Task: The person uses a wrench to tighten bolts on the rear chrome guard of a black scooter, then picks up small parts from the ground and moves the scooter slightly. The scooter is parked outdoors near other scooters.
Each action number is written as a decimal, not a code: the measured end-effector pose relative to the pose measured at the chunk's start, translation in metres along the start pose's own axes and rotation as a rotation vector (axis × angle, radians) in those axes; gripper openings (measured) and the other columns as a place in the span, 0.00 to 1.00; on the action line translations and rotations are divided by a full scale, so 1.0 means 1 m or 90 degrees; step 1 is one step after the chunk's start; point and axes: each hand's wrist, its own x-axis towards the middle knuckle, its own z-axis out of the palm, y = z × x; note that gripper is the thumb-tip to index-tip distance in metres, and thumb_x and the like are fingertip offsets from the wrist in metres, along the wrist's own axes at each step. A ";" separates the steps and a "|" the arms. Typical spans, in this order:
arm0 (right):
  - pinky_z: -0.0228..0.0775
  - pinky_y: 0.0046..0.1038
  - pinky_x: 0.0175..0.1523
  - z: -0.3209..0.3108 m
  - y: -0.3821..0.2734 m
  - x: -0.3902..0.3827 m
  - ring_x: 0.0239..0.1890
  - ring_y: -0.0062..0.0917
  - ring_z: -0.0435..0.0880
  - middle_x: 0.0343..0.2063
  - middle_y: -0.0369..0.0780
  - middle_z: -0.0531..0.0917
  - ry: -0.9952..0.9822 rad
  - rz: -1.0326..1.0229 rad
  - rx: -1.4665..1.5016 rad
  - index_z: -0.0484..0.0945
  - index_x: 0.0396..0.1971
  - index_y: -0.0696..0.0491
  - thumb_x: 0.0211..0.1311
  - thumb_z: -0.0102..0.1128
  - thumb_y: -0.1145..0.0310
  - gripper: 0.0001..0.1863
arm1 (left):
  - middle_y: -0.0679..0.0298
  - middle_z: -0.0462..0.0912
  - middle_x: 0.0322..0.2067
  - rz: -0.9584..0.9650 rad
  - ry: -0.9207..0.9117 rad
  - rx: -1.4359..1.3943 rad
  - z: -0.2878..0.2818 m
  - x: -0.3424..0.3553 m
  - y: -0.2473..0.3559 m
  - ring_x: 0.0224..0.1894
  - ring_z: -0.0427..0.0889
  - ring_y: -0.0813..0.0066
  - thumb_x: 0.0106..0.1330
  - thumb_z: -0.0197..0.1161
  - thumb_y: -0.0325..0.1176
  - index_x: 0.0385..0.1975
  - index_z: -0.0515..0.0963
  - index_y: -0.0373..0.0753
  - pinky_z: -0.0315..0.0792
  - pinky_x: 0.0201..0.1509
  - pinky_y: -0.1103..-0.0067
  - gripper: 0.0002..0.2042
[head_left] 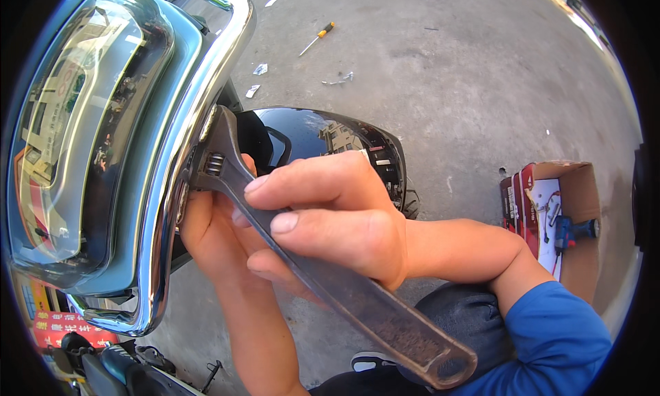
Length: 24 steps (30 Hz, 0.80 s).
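Note:
My right hand point(350, 221) grips a dark, worn adjustable wrench point(385, 327), its fingers closed around the handle. The wrench slants from lower right up to its head, whose jaws meet the inner side of a chrome bar point(162, 155). What the jaws sit on is hidden. Under the wrench, my left hand point(210, 227) reaches up against the bar's inner side. Its fingers look curled and are mostly covered by the wrench and my right hand, so what they hold does not show. The bar frames a light-blue vehicle body with a large clear lamp cover point(82, 128).
A glossy black curved fender point(309, 131) lies behind my hands. On the concrete floor are a yellow-handled screwdriver point(320, 36) and scraps of plastic. At right, an open cardboard box point(581, 196) holds a blue power tool point(572, 234). A parked two-wheeler point(130, 372) stands lower left.

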 end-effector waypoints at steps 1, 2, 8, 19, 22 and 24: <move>0.83 0.29 0.43 -0.002 0.002 0.003 0.38 0.31 0.85 0.48 0.53 0.78 0.025 0.043 0.002 0.71 0.49 0.60 0.63 0.70 0.78 0.18 | 0.57 0.85 0.50 0.067 0.111 0.057 0.000 0.000 -0.004 0.50 0.83 0.69 0.82 0.48 0.35 0.60 0.76 0.35 0.78 0.56 0.70 0.16; 0.84 0.28 0.44 -0.006 0.006 0.008 0.38 0.30 0.86 0.46 0.52 0.79 0.053 0.095 0.064 0.71 0.48 0.60 0.66 0.68 0.77 0.16 | 0.57 0.84 0.51 0.136 0.128 0.139 -0.001 -0.001 -0.009 0.50 0.82 0.69 0.82 0.49 0.34 0.60 0.76 0.35 0.76 0.58 0.71 0.15; 0.86 0.40 0.47 -0.050 0.114 0.052 0.36 0.34 0.88 0.40 0.47 0.84 0.123 0.677 0.560 0.76 0.44 0.61 0.80 0.50 0.66 0.13 | 0.56 0.83 0.49 0.199 0.016 0.206 0.004 0.009 -0.015 0.47 0.78 0.72 0.79 0.57 0.29 0.59 0.76 0.33 0.74 0.55 0.71 0.13; 0.84 0.39 0.49 -0.075 0.111 0.045 0.40 0.32 0.88 0.46 0.49 0.85 0.060 0.623 0.512 0.77 0.48 0.59 0.80 0.52 0.66 0.11 | 0.51 0.82 0.54 0.199 0.066 0.325 0.013 0.009 -0.020 0.52 0.80 0.69 0.81 0.53 0.30 0.64 0.72 0.29 0.76 0.58 0.72 0.17; 0.87 0.46 0.50 -0.072 0.062 0.028 0.42 0.37 0.90 0.51 0.51 0.83 0.114 0.489 0.441 0.74 0.52 0.56 0.79 0.53 0.68 0.10 | 0.52 0.81 0.54 0.188 0.017 0.284 0.006 0.008 -0.017 0.53 0.80 0.69 0.81 0.52 0.29 0.66 0.69 0.28 0.75 0.59 0.72 0.19; 0.88 0.39 0.48 -0.060 0.038 0.019 0.41 0.34 0.90 0.49 0.51 0.82 0.140 0.406 0.399 0.71 0.53 0.59 0.76 0.58 0.70 0.13 | 0.55 0.81 0.53 0.173 -0.091 0.231 0.003 0.008 -0.014 0.53 0.79 0.69 0.80 0.51 0.28 0.66 0.70 0.29 0.74 0.62 0.70 0.19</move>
